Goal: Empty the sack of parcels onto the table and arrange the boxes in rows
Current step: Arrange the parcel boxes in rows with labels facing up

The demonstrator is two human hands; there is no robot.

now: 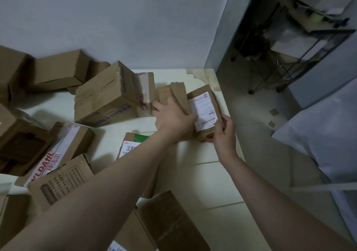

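white table (pixel 193 164) under a pale wall is bearing scattered cardboard boxes; the sack is nowhere showing, so the arranging step is in hand. at the far right corner the right hand (pixel 224 133) is gripping the labelled box (pixel 204 111) by its near end, while the left hand (pixel 172 115) is lying open, palm down, on the plain box (pixel 173 96) just beside it. next, these two likely need squaring edge to edge before the big taped box (pixel 104 100) joins the row.
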